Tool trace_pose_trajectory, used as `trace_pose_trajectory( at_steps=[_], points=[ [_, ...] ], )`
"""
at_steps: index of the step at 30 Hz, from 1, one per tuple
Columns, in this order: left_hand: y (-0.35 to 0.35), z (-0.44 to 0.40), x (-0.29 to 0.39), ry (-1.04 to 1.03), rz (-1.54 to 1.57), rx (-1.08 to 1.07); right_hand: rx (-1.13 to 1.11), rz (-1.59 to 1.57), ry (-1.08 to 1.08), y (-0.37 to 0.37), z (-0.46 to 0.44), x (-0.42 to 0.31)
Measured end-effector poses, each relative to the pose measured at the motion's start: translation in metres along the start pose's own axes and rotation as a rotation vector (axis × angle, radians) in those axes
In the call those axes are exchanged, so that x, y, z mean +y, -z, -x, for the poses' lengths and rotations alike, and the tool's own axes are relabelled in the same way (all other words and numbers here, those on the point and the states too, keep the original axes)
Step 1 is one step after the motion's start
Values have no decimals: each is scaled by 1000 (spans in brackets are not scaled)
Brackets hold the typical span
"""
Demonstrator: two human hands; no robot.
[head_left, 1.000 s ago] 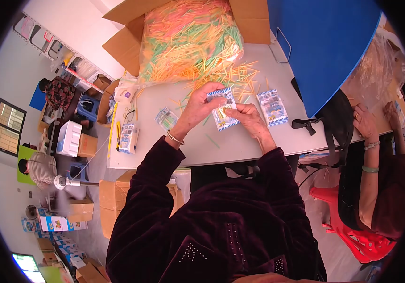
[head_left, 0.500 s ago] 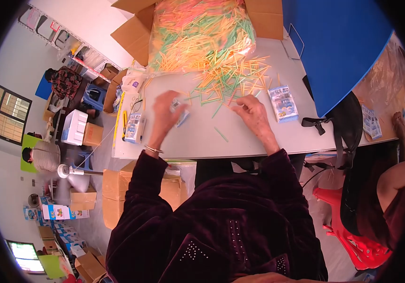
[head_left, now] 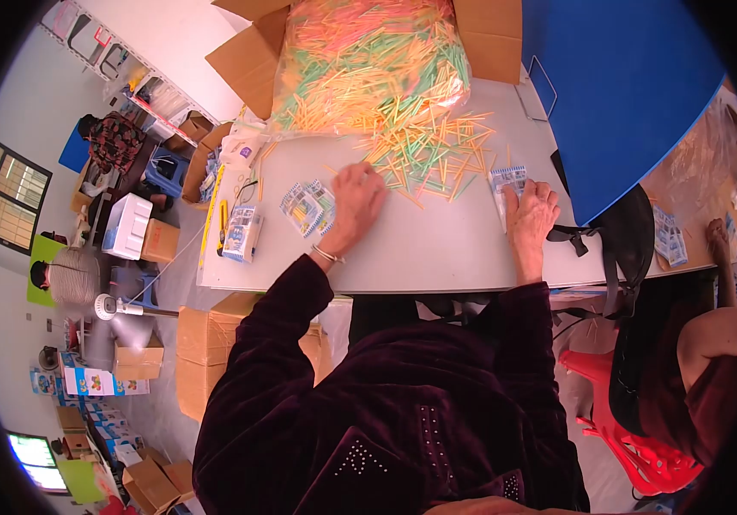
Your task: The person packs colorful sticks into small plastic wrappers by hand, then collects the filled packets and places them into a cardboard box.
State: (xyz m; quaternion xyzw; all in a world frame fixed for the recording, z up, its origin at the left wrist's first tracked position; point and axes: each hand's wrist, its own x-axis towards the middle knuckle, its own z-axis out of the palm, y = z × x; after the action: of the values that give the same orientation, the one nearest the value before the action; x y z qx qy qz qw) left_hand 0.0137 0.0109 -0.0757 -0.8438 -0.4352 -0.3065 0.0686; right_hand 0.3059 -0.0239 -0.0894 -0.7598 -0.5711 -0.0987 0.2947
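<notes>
My left hand [head_left: 357,204] is over the table, fingers curled down near the front of the loose coloured sticks [head_left: 433,150]; what its fingertips hold, if anything, is hidden. Just left of it lie small printed packets [head_left: 302,211], partly overlapping. My right hand [head_left: 531,216] rests, fingers spread, on a blue-and-white packet pile [head_left: 507,178] at the right. Another packet pile [head_left: 241,233] stands at the table's left edge, beside a yellow cutter [head_left: 223,225] and scissors [head_left: 246,186]. Behind the loose sticks, a clear bag of sticks [head_left: 368,60] fills an open carton.
The carton's flaps [head_left: 248,60] spread at the back of the table [head_left: 420,257]. A blue panel [head_left: 622,94] and black bag [head_left: 626,227] stand at right. Beyond them are a co-worker's hand [head_left: 717,236] and a red stool [head_left: 634,438]. Several cartons [head_left: 205,356] sit at left.
The packet my hands held is no longer between them; two packets now overlap at left. My left hand has moved right towards the sticks, my right hand right onto the packet pile.
</notes>
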Motion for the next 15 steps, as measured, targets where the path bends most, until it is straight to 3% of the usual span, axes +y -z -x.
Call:
trace_pose_trajectory(
  at_steps=[2,3,5,8,15],
  points=[
    [12,-6,-18,201,-31,26,-4,-68,-15,-4,-2,3],
    [19,-6,-26,199,-32,26,-2,-69,-16,-5,-4,5],
    [30,-3,-35,432,-271,-218,-9,-122,-39,-6,-5,6],
    [27,3,-40,442,-226,-310,38,-116,-38,-8,-4,3],
    [4,-7,-27,299,83,-279,150,-109,-11,-7,-8,1]
  ],
)
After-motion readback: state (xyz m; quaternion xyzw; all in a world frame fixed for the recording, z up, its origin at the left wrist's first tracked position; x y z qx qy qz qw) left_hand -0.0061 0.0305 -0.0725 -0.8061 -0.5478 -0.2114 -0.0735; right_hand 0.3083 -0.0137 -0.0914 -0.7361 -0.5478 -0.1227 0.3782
